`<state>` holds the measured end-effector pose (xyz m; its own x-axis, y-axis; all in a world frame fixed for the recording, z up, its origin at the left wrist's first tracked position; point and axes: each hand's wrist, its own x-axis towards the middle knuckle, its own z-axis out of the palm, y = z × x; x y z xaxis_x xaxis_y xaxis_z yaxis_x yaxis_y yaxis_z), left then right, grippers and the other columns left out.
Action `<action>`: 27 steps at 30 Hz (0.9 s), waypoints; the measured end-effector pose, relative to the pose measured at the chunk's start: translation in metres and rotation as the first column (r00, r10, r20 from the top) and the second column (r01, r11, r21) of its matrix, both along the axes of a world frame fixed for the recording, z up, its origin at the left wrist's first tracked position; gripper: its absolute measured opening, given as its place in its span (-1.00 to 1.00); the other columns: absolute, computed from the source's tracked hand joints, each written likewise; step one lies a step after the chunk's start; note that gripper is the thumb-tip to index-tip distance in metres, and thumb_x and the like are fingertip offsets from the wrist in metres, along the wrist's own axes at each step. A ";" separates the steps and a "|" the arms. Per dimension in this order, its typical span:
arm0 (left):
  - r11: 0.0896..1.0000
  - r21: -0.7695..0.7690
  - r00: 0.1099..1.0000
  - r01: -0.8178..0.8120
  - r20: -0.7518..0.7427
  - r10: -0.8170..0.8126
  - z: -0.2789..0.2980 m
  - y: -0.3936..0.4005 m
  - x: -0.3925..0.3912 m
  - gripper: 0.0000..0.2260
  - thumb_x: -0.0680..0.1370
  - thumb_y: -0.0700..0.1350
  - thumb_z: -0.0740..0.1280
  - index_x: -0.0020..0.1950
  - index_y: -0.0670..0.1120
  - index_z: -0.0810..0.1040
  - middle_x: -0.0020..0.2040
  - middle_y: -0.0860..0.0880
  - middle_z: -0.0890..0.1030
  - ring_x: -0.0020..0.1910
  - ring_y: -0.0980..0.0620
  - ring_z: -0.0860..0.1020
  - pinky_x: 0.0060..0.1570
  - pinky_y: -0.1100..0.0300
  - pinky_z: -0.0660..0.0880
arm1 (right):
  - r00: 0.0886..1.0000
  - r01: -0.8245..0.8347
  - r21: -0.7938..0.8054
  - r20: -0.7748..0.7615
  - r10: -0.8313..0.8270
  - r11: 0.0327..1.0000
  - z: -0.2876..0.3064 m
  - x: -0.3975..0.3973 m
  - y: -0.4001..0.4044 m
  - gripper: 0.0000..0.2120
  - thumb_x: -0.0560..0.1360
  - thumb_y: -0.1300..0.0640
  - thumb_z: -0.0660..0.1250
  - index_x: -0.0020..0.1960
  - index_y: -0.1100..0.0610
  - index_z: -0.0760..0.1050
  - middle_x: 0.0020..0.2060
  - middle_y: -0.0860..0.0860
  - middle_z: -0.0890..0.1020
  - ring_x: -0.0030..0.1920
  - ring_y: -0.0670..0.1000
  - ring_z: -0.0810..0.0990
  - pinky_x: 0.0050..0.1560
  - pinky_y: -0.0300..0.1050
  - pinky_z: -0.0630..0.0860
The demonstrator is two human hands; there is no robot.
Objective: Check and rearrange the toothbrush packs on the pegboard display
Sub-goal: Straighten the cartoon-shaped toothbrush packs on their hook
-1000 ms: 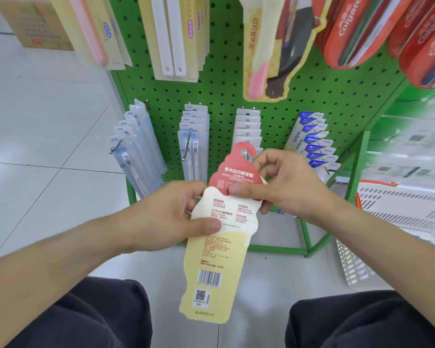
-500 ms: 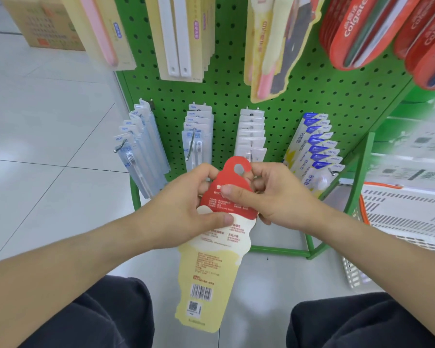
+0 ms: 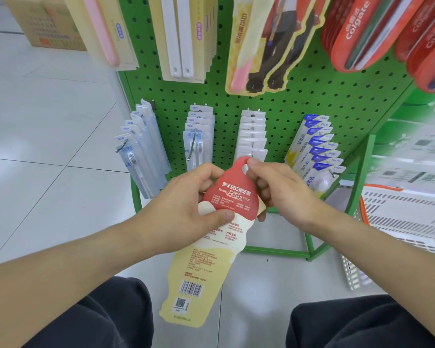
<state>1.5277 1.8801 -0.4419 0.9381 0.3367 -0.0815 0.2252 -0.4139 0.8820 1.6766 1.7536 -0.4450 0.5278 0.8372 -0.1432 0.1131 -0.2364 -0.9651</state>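
Both hands, left hand and right hand, grip red-topped cream card toothbrush pack; checking step. Next: align hang hole with peg on green pegboard.

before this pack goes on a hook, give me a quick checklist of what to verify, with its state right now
1. Pack held securely: ok. The left hand grips the red and cream toothbrush pack at its middle, and the right hand pinches its top.
2. Hang hole free: ok, visible beside the right thumb.
3. Facing: not ok for display; the barcode side faces the camera.
4. Matching stock: ok, similar ice-cream-shaped packs hang in the upper row.
5. Nearest hook suits it: not ok, the hook just behind holds white packs.
6. Room on the matching hook: cannot tell, its top is out of frame.
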 end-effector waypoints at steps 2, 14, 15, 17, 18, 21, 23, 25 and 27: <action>1.000 0.013 1.000 -0.013 0.023 0.012 -0.001 0.000 0.000 -0.66 0.50 -0.11 0.51 0.16 0.13 0.45 -0.01 0.17 0.70 -0.04 0.21 0.67 0.00 0.05 0.64 | 1.000 -0.007 -0.002 -0.016 0.007 1.000 0.000 0.003 0.000 -0.55 0.72 0.08 0.06 -0.24 0.27 0.48 -0.51 0.05 0.54 -0.50 0.00 0.52 -0.43 -0.08 0.46; 0.976 -0.003 0.973 -0.217 0.085 0.216 0.001 0.005 0.000 -0.58 0.51 -0.04 0.48 0.26 0.20 0.36 0.06 0.16 0.57 -0.09 0.07 0.70 -0.13 -0.10 0.66 | 0.995 -0.102 0.098 0.004 0.102 0.990 0.001 0.013 -0.002 -0.64 0.63 0.03 0.22 -0.11 0.35 0.43 -0.35 0.16 0.65 -0.40 0.14 0.63 -0.43 -0.07 0.46; 0.972 -0.009 0.968 -0.234 0.089 0.234 0.000 0.006 0.001 -0.57 0.51 -0.03 0.48 0.27 0.19 0.36 0.05 0.17 0.57 -0.11 0.04 0.70 -0.12 -0.12 0.66 | 0.993 -0.119 0.100 0.013 0.118 0.988 0.002 0.013 -0.002 -0.57 0.62 -0.02 0.26 -0.09 0.39 0.42 -0.33 0.16 0.67 -0.39 0.14 0.64 -0.42 -0.06 0.48; 0.965 -0.015 0.959 -0.263 0.107 0.263 0.000 0.008 0.002 -0.57 0.49 -0.01 0.50 0.26 0.19 0.37 0.03 0.19 0.56 -0.12 0.00 0.70 -0.11 -0.13 0.65 | 0.990 -0.138 0.115 0.023 0.136 0.984 0.006 0.012 -0.003 -0.52 0.56 -0.04 0.28 -0.07 0.44 0.41 -0.30 0.16 0.68 -0.39 0.14 0.65 -0.41 -0.04 0.51; 0.959 -0.006 0.951 -0.284 0.123 0.282 0.000 0.008 0.003 -0.57 0.48 0.01 0.50 0.24 0.19 0.38 0.03 0.19 0.56 -0.10 0.04 0.69 -0.10 -0.08 0.65 | 0.991 -0.135 0.125 0.013 0.134 0.983 0.009 0.011 -0.003 -0.53 0.53 -0.03 0.28 -0.08 0.45 0.41 -0.31 0.18 0.68 -0.40 0.13 0.66 -0.41 -0.03 0.53; 0.924 0.166 0.932 -0.345 0.182 0.315 -0.001 0.005 0.004 -0.58 0.47 0.08 0.48 0.23 0.21 0.37 0.13 0.21 0.45 0.05 0.36 0.51 -0.05 0.38 0.46 | 0.997 -0.067 0.152 -0.021 0.071 0.986 0.013 0.008 -0.003 -0.69 0.57 0.08 0.29 -0.17 0.35 0.44 -0.35 0.22 0.67 -0.45 0.10 0.65 -0.44 -0.05 0.59; 0.896 0.292 0.933 -0.333 0.237 0.270 0.000 -0.004 0.003 -0.60 0.50 0.14 0.42 0.26 0.20 0.36 0.17 0.20 0.36 0.14 0.45 0.38 -0.02 0.52 0.36 | 1.000 -0.016 0.161 -0.016 0.018 0.987 0.013 0.006 -0.003 -0.73 0.61 0.16 0.28 -0.21 0.30 0.45 -0.38 0.21 0.67 -0.48 0.09 0.64 -0.44 -0.04 0.60; 0.870 0.403 0.941 -0.285 0.289 0.174 -0.001 -0.013 0.001 -0.58 0.50 0.20 0.38 0.30 0.13 0.41 0.19 0.18 0.35 0.19 0.31 0.39 0.09 0.52 0.32 | 0.999 0.033 0.181 -0.034 -0.027 0.983 0.014 0.004 -0.003 -0.72 0.62 0.18 0.28 -0.23 0.29 0.44 -0.46 0.13 0.63 -0.49 0.09 0.63 -0.45 -0.04 0.60; 0.789 0.577 0.964 -0.210 0.258 0.068 -0.004 -0.018 0.000 -0.46 0.45 0.23 0.36 0.36 0.04 0.42 0.24 0.12 0.37 0.23 0.13 0.42 0.22 0.31 0.38 | 0.994 0.085 0.203 -0.087 -0.069 0.975 0.016 0.002 -0.004 -0.70 0.63 0.18 0.28 -0.24 0.30 0.44 -0.50 0.10 0.60 -0.49 0.11 0.64 -0.50 -0.08 0.58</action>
<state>1.5276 1.8619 -0.4459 0.8467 0.3794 0.3731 0.1594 -0.8498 0.5025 1.6788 1.7498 -0.4288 0.5858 0.8103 -0.0155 0.0240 -0.0365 -0.9990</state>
